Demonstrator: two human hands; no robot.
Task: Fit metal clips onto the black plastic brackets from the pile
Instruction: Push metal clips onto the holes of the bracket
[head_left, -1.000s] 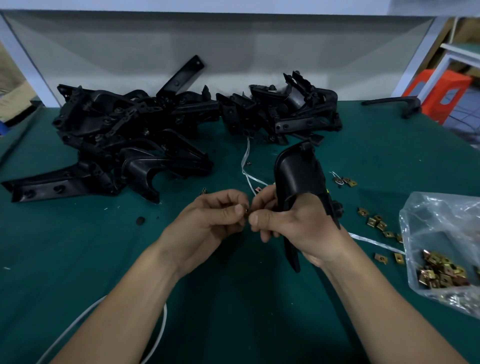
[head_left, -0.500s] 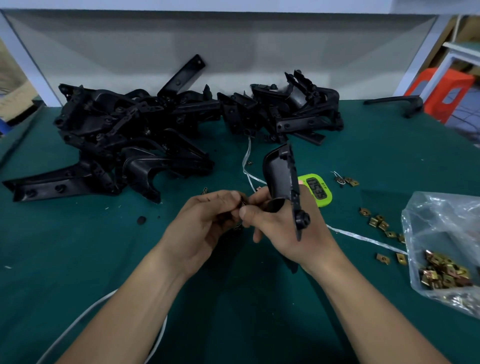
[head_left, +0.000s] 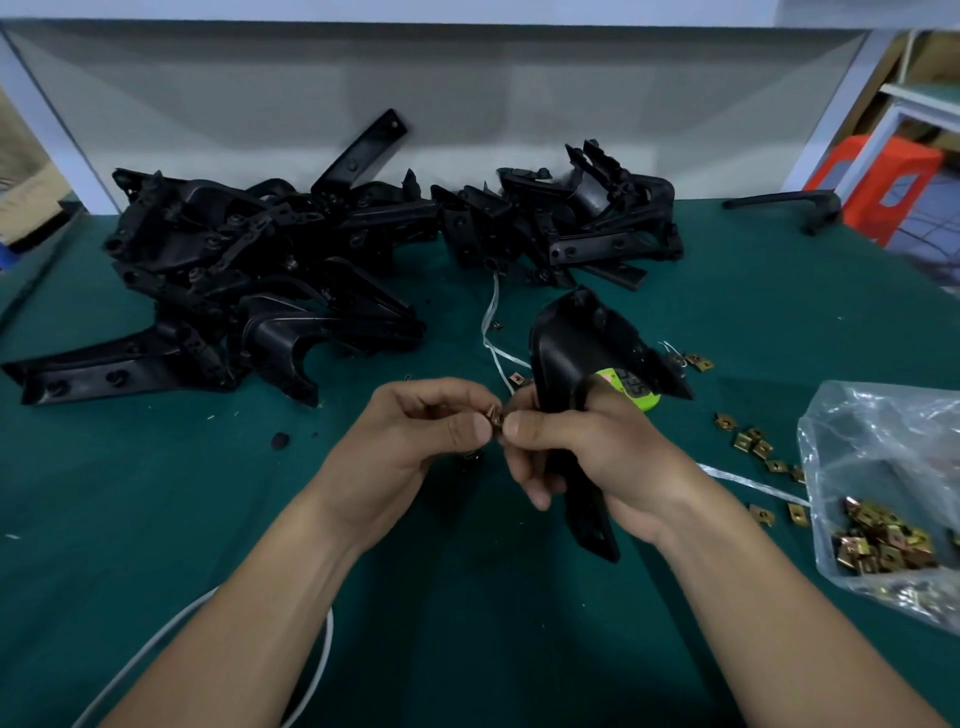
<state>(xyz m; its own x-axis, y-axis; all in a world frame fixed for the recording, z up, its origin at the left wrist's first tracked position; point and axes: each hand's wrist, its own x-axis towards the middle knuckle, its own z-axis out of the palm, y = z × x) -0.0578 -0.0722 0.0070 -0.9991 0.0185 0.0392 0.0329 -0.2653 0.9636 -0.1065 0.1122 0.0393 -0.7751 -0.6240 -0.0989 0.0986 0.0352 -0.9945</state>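
A big pile of black plastic brackets (head_left: 322, 270) lies across the back of the green table. My right hand (head_left: 587, 452) grips one black bracket (head_left: 576, 353) upright, its lower end sticking out below my palm. Between the thumbs and forefingers of both hands sits a small brass-coloured metal clip (head_left: 496, 415); my left hand (head_left: 421, 436) pinches it from the left, and the right thumb and forefinger touch it from the right. A clear plastic bag (head_left: 883, 499) at the right holds several more clips.
Loose clips (head_left: 753, 441) lie scattered on the cloth left of the bag. A green timer (head_left: 628, 387) shows behind my right hand. White strapping (head_left: 491, 322) runs across the middle, a white cable (head_left: 322, 649) near the front. A lone black bracket (head_left: 795, 205) lies at the back right. An orange stool (head_left: 883, 182) stands beyond the table.
The bracket in my right hand has turned, its broad curved face now towards me and covering most of the green timer. Both hands stay together on the clip.
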